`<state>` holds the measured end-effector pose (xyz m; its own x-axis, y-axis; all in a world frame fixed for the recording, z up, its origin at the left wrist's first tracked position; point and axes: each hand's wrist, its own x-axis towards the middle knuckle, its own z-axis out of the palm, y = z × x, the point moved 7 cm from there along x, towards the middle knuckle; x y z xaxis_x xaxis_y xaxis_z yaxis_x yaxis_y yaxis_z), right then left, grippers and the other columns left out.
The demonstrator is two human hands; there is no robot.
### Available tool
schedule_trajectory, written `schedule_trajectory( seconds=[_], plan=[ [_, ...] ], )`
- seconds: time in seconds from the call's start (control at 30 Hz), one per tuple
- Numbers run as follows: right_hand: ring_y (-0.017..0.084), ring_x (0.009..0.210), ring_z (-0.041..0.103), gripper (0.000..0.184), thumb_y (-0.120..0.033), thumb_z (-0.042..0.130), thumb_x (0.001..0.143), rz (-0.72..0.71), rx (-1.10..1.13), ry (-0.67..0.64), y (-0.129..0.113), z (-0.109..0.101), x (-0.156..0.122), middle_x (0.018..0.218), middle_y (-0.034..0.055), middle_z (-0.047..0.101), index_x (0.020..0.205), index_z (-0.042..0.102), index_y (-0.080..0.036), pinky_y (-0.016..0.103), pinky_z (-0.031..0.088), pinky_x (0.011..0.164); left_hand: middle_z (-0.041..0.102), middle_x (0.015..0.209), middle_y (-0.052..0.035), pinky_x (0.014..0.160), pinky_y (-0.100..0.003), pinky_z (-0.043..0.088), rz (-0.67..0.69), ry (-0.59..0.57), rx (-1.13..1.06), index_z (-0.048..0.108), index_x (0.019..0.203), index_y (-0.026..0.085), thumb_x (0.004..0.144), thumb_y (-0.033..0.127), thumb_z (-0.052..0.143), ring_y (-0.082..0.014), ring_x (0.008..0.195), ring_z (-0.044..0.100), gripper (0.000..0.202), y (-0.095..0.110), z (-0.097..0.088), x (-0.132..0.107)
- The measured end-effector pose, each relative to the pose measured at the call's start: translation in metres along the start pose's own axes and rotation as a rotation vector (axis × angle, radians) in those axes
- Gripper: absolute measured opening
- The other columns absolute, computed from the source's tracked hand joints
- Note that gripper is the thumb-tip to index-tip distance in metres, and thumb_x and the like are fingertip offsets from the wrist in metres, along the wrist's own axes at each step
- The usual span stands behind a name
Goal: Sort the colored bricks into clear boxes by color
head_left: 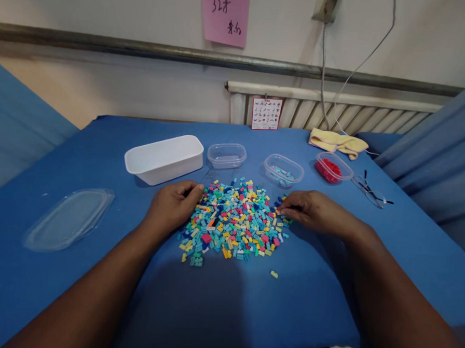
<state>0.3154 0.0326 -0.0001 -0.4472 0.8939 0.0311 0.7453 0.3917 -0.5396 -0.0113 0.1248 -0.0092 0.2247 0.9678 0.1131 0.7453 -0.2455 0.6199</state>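
A spread-out pile of small toy building bricks (233, 221), in turquoise, yellow, pink, dark blue and white, lies on a blue cloth. At its left edge rests my left hand (174, 204), fingers curled and thumb laid forward against the bricks; whatever is under the fingers is hidden. My right hand (312, 210) touches the pile's right edge with thumb and fingertips pressed together. Too little shows there to tell which brick, if any, is pinched. One yellow brick (274, 274) lies apart, nearer to me.
Behind the pile stand a white bin (166, 165), a clear tub (226, 160), a clear tub with some turquoise bricks (283, 174) and a tub of red bricks (330, 170). Clear lids (70, 217) lie left. Glasses (368, 189) and a yellow cloth (337, 141) are right.
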Motion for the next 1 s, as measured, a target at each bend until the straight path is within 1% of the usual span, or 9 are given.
schedule_trajectory(
  seconds=[0.13, 0.23, 0.3, 0.43, 0.5, 0.63, 0.7, 0.87, 1.0],
  plan=[
    [0.021, 0.086, 0.073, 0.021, -0.032, 0.062, 0.103, 0.068, -0.071, 0.051, 0.011, -0.008, -0.005, 0.100, 0.0049, 0.082, 0.105, 0.081, -0.026, 0.032, 0.051, 0.077, 0.071, 0.073, 0.0011, 0.062, -0.028, 0.040, 0.006, 0.014, -0.004, 0.076, 0.085, 0.023, 0.098, 0.062, 0.056, -0.0211, 0.074, 0.065, 0.046, 0.001, -0.001, -0.001],
    [0.021, 0.091, 0.074, 0.019, -0.027, 0.062, 0.101, 0.075, -0.064, 0.073, 0.012, -0.013, -0.009, 0.103, 0.0045, 0.082, 0.106, 0.079, -0.025, 0.032, 0.052, 0.081, 0.070, 0.070, 0.0012, 0.062, -0.028, 0.039, 0.016, 0.009, 0.002, 0.076, 0.084, 0.022, 0.099, 0.061, 0.055, -0.0203, 0.072, 0.064, 0.046, 0.001, 0.000, -0.001],
    [0.020, 0.092, 0.074, 0.018, -0.025, 0.061, 0.100, 0.046, -0.009, 0.031, 0.009, -0.011, -0.010, 0.103, 0.0036, 0.081, 0.106, 0.078, -0.025, 0.032, 0.053, 0.084, 0.070, 0.071, 0.0013, 0.062, -0.028, 0.039, 0.019, 0.011, 0.001, 0.076, 0.084, 0.022, 0.099, 0.060, 0.055, -0.0197, 0.071, 0.063, 0.046, 0.000, 0.000, -0.001],
    [0.020, 0.090, 0.072, 0.017, -0.023, 0.063, 0.095, 0.008, 0.088, -0.124, 0.000, 0.001, -0.012, 0.102, 0.0043, 0.079, 0.104, 0.078, -0.024, 0.032, 0.053, 0.082, 0.070, 0.071, 0.0018, 0.062, -0.028, 0.039, 0.029, 0.006, 0.007, 0.075, 0.085, 0.022, 0.101, 0.060, 0.054, -0.0190, 0.071, 0.064, 0.046, -0.001, 0.001, 0.000],
    [0.020, 0.089, 0.070, 0.017, -0.022, 0.065, 0.093, 0.025, 0.088, -0.172, 0.000, 0.005, -0.011, 0.103, 0.0050, 0.079, 0.104, 0.078, -0.023, 0.031, 0.052, 0.080, 0.070, 0.070, 0.0021, 0.062, -0.028, 0.038, 0.029, 0.005, 0.010, 0.075, 0.085, 0.022, 0.101, 0.060, 0.055, -0.0191, 0.071, 0.064, 0.046, -0.002, 0.001, -0.001],
    [0.018, 0.078, 0.066, 0.013, -0.022, 0.063, 0.091, 0.074, 0.059, -0.220, 0.004, 0.007, -0.011, 0.092, 0.0035, 0.076, 0.096, 0.075, -0.022, 0.030, 0.047, 0.071, 0.068, 0.068, 0.0025, 0.061, -0.028, 0.037, 0.025, 0.015, 0.005, 0.075, 0.083, 0.022, 0.100, 0.059, 0.056, -0.0190, 0.070, 0.063, 0.045, -0.001, 0.000, -0.001],
    [0.017, 0.075, 0.064, 0.012, -0.022, 0.062, 0.093, 0.087, 0.040, -0.200, 0.004, 0.004, -0.012, 0.089, 0.0025, 0.074, 0.095, 0.073, -0.022, 0.030, 0.045, 0.069, 0.068, 0.068, 0.0025, 0.062, -0.028, 0.038, 0.026, 0.016, -0.006, 0.075, 0.084, 0.022, 0.100, 0.059, 0.056, -0.0190, 0.069, 0.063, 0.045, -0.001, 0.001, -0.001],
    [0.014, 0.069, 0.059, 0.009, -0.019, 0.062, 0.091, 0.100, 0.070, -0.072, -0.006, -0.008, -0.015, 0.081, -0.0016, 0.069, 0.094, 0.070, -0.022, 0.027, 0.042, 0.065, 0.071, 0.072, 0.0014, 0.062, -0.029, 0.039, 0.013, 0.010, -0.007, 0.076, 0.086, 0.022, 0.100, 0.060, 0.055, -0.0202, 0.072, 0.065, 0.045, -0.001, 0.001, -0.001],
    [0.013, 0.069, 0.058, 0.017, -0.010, 0.061, 0.086, 0.018, 0.121, -0.145, -0.026, 0.001, -0.016, 0.082, -0.0025, 0.069, 0.094, 0.070, -0.021, 0.025, 0.041, 0.065, 0.072, 0.073, 0.0009, 0.063, -0.029, 0.040, 0.003, -0.001, -0.008, 0.076, 0.086, 0.022, 0.100, 0.060, 0.055, -0.0204, 0.073, 0.066, 0.046, -0.001, 0.001, -0.001]
  ],
)
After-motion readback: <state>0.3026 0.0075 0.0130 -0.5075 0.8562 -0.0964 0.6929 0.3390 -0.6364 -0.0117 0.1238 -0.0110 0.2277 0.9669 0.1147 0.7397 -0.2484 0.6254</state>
